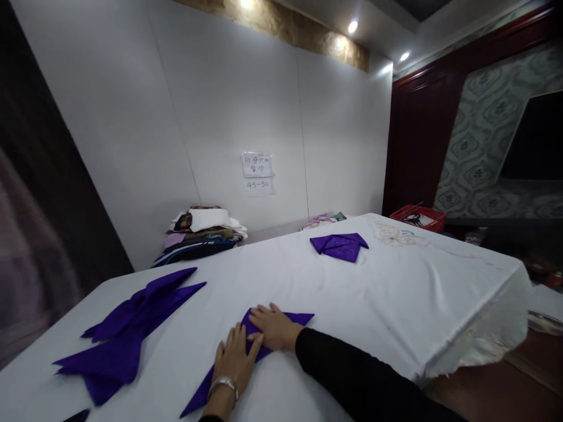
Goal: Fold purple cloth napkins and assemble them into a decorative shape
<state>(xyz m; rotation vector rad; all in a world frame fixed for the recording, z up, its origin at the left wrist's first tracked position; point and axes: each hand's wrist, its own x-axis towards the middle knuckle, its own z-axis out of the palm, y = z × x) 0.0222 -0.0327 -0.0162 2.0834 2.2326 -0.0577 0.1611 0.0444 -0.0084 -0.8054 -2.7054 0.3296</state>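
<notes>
My left hand (233, 360) and right hand (272, 327) lie flat, fingers extended, gripping nothing, on the purple cloth (248, 327) beneath them, which I judge part-folded, with shaping left. Beyond them rightward on the worktop (396, 305), a folded purple piece (345, 247) looks further along; leftward lies loose purple fabric (121, 354).

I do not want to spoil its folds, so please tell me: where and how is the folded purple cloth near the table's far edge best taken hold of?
Probably pinch the folded purple cloth at its near corner, coming from the near side with the right hand: it lies low on the table, nothing covers it, and that corner points towards the person.
</notes>
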